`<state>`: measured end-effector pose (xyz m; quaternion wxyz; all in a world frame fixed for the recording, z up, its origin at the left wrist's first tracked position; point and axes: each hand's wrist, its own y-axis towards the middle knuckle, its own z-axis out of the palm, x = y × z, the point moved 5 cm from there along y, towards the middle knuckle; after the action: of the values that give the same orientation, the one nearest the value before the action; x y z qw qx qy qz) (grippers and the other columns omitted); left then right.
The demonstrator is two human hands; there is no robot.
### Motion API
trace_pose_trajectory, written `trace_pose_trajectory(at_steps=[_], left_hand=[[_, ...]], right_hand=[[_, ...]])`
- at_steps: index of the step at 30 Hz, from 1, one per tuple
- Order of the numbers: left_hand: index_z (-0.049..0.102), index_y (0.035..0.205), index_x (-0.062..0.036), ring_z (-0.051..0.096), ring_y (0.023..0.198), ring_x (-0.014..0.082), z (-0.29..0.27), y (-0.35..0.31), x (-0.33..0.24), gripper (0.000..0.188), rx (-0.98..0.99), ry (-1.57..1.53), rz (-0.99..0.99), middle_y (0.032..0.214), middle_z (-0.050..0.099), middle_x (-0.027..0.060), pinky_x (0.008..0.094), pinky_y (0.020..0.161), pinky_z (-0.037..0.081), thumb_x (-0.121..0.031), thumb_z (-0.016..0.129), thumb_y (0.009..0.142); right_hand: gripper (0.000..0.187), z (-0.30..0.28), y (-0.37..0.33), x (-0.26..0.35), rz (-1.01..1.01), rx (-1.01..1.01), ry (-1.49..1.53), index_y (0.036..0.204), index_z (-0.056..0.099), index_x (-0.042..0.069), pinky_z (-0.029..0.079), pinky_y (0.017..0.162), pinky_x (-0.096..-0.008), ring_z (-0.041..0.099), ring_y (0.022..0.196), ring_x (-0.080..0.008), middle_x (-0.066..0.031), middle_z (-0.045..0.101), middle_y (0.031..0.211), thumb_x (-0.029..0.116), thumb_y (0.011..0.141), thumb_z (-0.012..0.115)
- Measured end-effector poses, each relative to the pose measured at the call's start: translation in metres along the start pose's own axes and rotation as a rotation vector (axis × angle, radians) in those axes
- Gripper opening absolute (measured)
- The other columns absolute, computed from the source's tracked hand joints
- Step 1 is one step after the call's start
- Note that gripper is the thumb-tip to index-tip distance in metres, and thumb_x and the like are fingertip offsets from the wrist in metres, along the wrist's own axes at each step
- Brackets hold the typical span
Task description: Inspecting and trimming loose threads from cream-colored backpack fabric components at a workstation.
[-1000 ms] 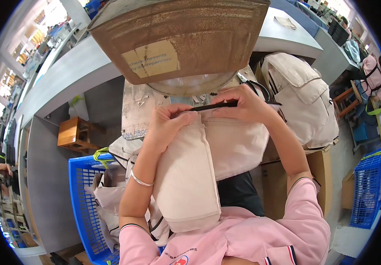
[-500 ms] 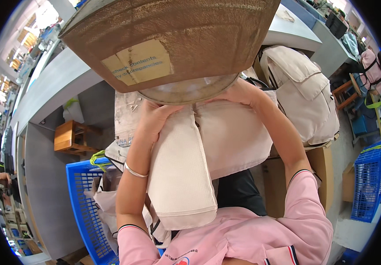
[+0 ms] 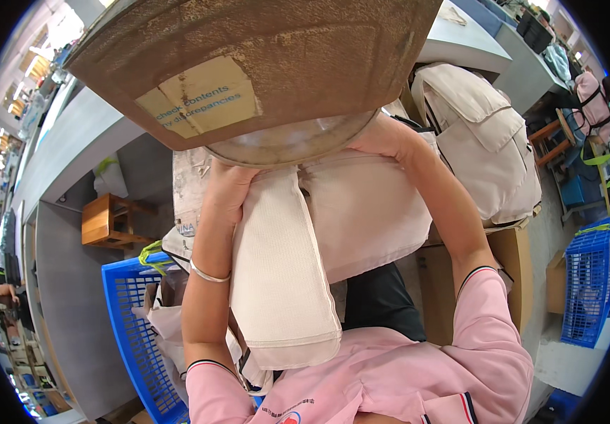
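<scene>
A cream bag piece (image 3: 376, 219) lies in front of me, partly under a worn brown machine body (image 3: 305, 71). Its long, textured panel (image 3: 284, 283) with a rounded end hangs toward my chest. At the panel's far left edge is my left hand (image 3: 229, 185), closed on the fabric with its thumb on top; the other fingers are hidden. My right hand (image 3: 383, 136) reaches in from the right to the far part of the piece. A round, cloudy disc (image 3: 298, 141) below the machine body covers its fingers.
A blue basket (image 3: 132, 332) with cream pieces stands at my left, near a wooden stool (image 3: 110, 222). On the right, a cream backpack (image 3: 489, 141) rests above a cardboard box (image 3: 513, 283). Another blue basket (image 3: 588, 283) is farther right. Grey tabletop (image 3: 82, 141) curves along the left.
The whole view has shifted slightly, so the machine body appears farther left and higher. Both hands and the bag piece also appear a little farther left. The left hand keeps its hold.
</scene>
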<state>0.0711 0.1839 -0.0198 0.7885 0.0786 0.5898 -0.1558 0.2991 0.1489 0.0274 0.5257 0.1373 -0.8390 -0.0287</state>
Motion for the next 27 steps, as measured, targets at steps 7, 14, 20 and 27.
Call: trace_pose_trajectory(at_steps=[7, 14, 20, 27], left_hand=[[0.073, 0.093, -0.0009, 0.059, 0.073, 0.0059, 0.003, -0.042, -0.013, 0.014, 0.002, 0.287, -0.079, 0.083, 0.068, 0.0003, 0.0203, 0.066, 0.044, -0.013, 0.07, 0.087], [0.067, 0.102, -0.0022, 0.062, 0.081, 0.0069, 0.012, -0.103, 0.033, 0.011, 0.071, 0.039, -0.14, 0.092, 0.068, 0.0011, 0.0183, 0.073, 0.047, -0.004, 0.068, 0.091], [0.066, 0.104, -0.0011, 0.064, 0.084, 0.008, 0.045, -0.108, 0.062, 0.01, 0.101, -0.006, -0.078, 0.094, 0.069, 0.004, 0.0194, 0.078, 0.05, -0.002, 0.065, 0.094], [0.067, 0.096, 0.0007, 0.06, 0.079, 0.0076, 0.111, -0.095, 0.097, 0.01, -0.117, 0.309, 0.243, 0.089, 0.067, 0.0024, 0.0199, 0.073, 0.049, -0.007, 0.072, 0.092]], right_hand=[[0.024, -0.033, -0.065, 0.01, -0.025, 0.158, -0.231, 0.098, 0.074, -0.001, 0.052, 0.071, -0.0329, 0.068, 0.072, -0.0188, -0.0115, 0.074, 0.082, 0.016, 0.081, 0.076], [0.022, -0.1, -0.2, 0.028, 0.127, 0.044, -0.456, 0.097, 0.074, 0.002, 0.052, 0.068, -0.0322, 0.069, 0.074, -0.0249, -0.0126, 0.073, 0.086, 0.019, 0.081, 0.076], [0.031, -0.222, -0.344, -0.03, 0.543, -0.137, -0.763, 0.102, 0.075, 0.006, 0.053, 0.073, -0.0336, 0.069, 0.08, -0.023, -0.0099, 0.074, 0.09, 0.026, 0.079, 0.078], [0.028, -0.208, -0.442, -0.133, 0.398, -0.51, -1.085, 0.109, 0.073, 0.014, 0.055, 0.081, -0.0363, 0.067, 0.096, -0.0288, -0.0094, 0.07, 0.107, 0.018, 0.082, 0.076]])
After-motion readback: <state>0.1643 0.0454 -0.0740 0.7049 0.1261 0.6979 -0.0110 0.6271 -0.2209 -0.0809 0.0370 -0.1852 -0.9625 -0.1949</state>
